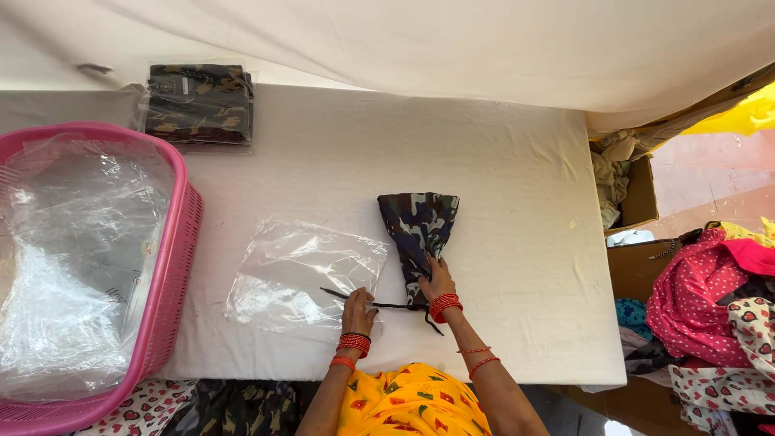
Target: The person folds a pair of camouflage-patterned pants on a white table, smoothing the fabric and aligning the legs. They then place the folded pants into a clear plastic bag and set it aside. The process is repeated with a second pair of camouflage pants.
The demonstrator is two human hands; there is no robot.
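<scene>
Person is standing at the near edge of a desk [500, 161] covered in white cloth; both forearms are reaching forward, red bangles showing at the wrists.

Right hand [437, 281] is pressing down on the narrow near end of a folded camouflage garment [418, 230] — fingers are lying flat and spread on the fabric, not closed round it; the garment is sitting near the middle of the desk, widening toward the far side.

Left hand [358, 311] is pinching a thin dark drawstring [386, 305]; fingers are closed on it; the cord is running from the garment's near end leftward across the corner of a clear plastic bag [303, 274], which is lying flat just beside the garment on its left, edges touching or overlapping — cannot tell which.

Further left a pink basket [173, 266] is holding a heap of clear plastic bags; at the far left corner a packed camouflage bundle [200, 103] is lying in its wrapper.

To the right, off the desk, a cardboard box [642, 194] and a pile of printed clothes [710, 315] are sitting.
</scene>
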